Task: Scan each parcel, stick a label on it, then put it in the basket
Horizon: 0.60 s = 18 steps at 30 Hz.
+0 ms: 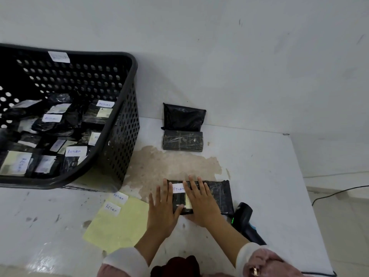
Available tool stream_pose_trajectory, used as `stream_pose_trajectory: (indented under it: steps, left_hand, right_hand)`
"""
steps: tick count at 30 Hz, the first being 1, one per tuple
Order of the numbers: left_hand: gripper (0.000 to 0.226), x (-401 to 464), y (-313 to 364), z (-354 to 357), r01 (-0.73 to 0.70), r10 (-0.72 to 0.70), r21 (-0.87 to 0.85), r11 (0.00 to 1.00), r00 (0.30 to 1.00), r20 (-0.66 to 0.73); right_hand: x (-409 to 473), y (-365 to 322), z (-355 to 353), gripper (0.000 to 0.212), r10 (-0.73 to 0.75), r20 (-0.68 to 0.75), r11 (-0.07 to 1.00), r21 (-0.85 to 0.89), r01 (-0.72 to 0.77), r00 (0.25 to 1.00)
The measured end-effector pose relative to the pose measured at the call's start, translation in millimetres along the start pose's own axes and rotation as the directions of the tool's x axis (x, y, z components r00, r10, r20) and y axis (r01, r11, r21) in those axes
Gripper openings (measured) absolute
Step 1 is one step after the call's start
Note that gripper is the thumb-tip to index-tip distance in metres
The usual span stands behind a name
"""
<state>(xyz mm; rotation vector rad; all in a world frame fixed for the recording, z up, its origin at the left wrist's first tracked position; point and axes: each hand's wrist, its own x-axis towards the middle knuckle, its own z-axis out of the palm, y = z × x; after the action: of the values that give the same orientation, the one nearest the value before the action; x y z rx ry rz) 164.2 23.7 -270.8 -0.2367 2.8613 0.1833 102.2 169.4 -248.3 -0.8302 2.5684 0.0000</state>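
Note:
A black wrapped parcel lies flat on the white table in front of me. A white "RETURN" label sits on its top left part. My left hand rests flat on the parcel's left end, fingers spread, thumb on its top. My right hand lies palm down on the parcel's middle, just right of the label. A black perforated basket at the left holds several labelled black parcels. The black scanner lies on the table right of my right forearm, a green light lit.
Two more black parcels lie by the wall: a bag-like one and a taped block in front of it. A yellow backing sheet carries two "RETURN" labels. A cable runs on the floor at right.

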Motion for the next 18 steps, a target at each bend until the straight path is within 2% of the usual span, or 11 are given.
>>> stream_pose_trajectory:
  steps: [4,7,9,11,13,16,18]
  left_hand:
    - [0.086,15.6,5.5,-0.1,0.072,-0.065,-0.119,0.99,0.996,0.062]
    - [0.087,21.7,13.8,-6.9,0.198,-0.148,-0.273,0.942,0.97,0.192]
    - [0.081,22.2,17.0,-9.5,0.227,-0.169,-0.274,0.935,0.961,0.218]
    - [0.076,21.9,15.5,-13.9,0.192,-0.148,-0.271,0.943,0.973,0.175]
    - [0.072,23.1,10.7,-19.1,0.16,-0.112,-0.334,0.929,0.981,0.16]
    - [0.076,23.2,8.5,-30.6,0.126,-0.085,-0.563,0.817,0.992,0.098]
    - [0.087,25.7,10.6,-42.5,0.133,-0.182,-0.731,0.669,0.983,0.013]
  right_hand:
    - [1.7,-3.9,0.3,0.082,0.032,-0.013,0.999,0.028,-0.032,0.999]
    - [2.9,-9.3,-2.7,0.072,0.058,-0.025,0.998,0.026,-0.058,0.998]
    - [3.6,-10.7,-7.1,0.068,0.061,-0.043,0.998,-0.004,-0.061,0.997]
    - [3.9,-8.8,-13.6,0.073,0.039,-0.051,0.998,-0.041,-0.041,0.998]
    - [4.0,-4.9,-20.6,0.086,-0.002,-0.049,0.998,-0.066,-0.002,0.999]
    - [0.6,1.3,-31.3,0.086,-0.042,-0.116,0.994,-0.104,0.03,0.992]
    - [-2.6,5.3,-40.1,0.076,-0.078,-0.208,0.992,-0.118,0.055,0.975]
